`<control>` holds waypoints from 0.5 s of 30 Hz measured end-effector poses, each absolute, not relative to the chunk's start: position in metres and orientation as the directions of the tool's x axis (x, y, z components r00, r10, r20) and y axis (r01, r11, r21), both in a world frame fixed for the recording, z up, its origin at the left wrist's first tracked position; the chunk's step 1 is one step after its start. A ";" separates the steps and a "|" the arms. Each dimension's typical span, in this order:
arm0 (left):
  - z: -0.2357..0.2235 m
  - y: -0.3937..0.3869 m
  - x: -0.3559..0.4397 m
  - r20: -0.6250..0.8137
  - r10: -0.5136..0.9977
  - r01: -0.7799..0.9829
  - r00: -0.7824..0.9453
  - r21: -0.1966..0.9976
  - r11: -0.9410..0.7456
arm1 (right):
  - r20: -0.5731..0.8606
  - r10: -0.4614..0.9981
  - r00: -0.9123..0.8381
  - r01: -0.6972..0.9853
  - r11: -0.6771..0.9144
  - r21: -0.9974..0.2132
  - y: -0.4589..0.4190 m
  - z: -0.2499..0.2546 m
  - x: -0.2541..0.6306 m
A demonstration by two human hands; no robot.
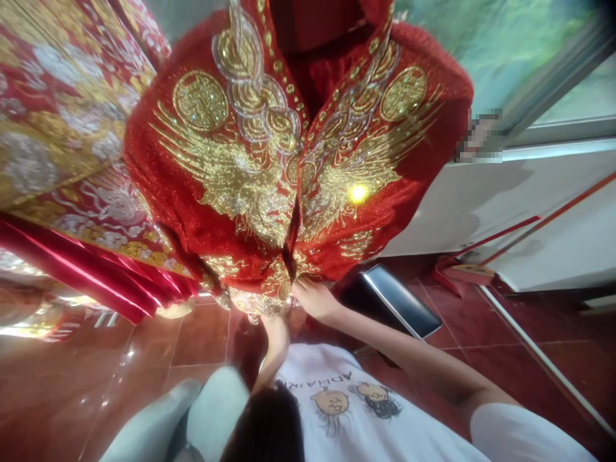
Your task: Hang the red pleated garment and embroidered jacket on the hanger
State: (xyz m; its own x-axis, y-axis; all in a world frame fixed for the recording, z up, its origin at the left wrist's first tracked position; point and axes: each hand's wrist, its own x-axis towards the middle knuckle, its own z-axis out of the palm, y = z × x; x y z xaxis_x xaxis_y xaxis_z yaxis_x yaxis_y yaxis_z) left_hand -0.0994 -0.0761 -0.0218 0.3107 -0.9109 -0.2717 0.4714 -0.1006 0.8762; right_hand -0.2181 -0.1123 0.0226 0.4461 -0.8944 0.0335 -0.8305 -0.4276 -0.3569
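A red jacket (332, 221) with gold embroidery, beaded trim and a stand collar fills the middle of the head view. It holds an upright, filled-out shape in front of me, its front edges meeting above the hem with a narrow gap. My right hand (312, 298) is closed on the front edge near the bottom of this gap, fingertips pressed into the cloth. Just left of it and lower, my left hand (275, 326) reaches up to the gold hem. The fabric hides its fingers, so I cannot see how they are placed.
A gold-and-silver embroidered red garment (62, 115) hangs at left, above shiny red cloth (91, 263). A dark, flat-topped box-like object (404, 301) rests on the tiled floor (202, 333). At right are a red-handled dustpan (469, 273), a pale pole (539, 353) and a window (572, 90).
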 end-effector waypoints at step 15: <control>-0.013 -0.064 -0.107 -0.375 -0.876 0.618 0.303 0.778 -0.119 | -0.013 -0.919 0.393 -0.836 -0.352 -0.421 -0.101 0.020 -0.208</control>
